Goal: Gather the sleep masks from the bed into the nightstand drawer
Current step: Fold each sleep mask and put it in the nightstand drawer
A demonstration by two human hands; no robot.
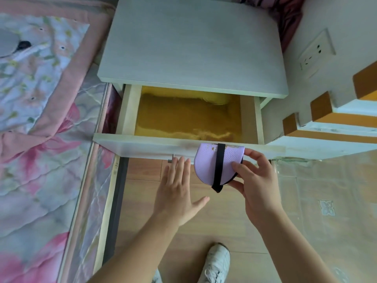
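Note:
A lilac sleep mask [207, 164], folded in half with a black elastic strap across it, is held by my right hand [255, 180] just in front of the drawer's front panel. My left hand [179, 193] is flat with fingers spread, beside the mask and below the drawer's handle, holding nothing. The nightstand drawer [126, 111] is pulled out, and a yellow lining covers its bottom. On the bed at the far left lies a grey sleep mask [8, 43], partly cut off by the frame edge.
The white nightstand [189, 43] stands between the bed with a pink floral quilt [40, 88] and a wall with a socket [316, 54]. White and orange boxes [336, 117] sit to the right. My white shoe [216, 262] is on the wooden floor.

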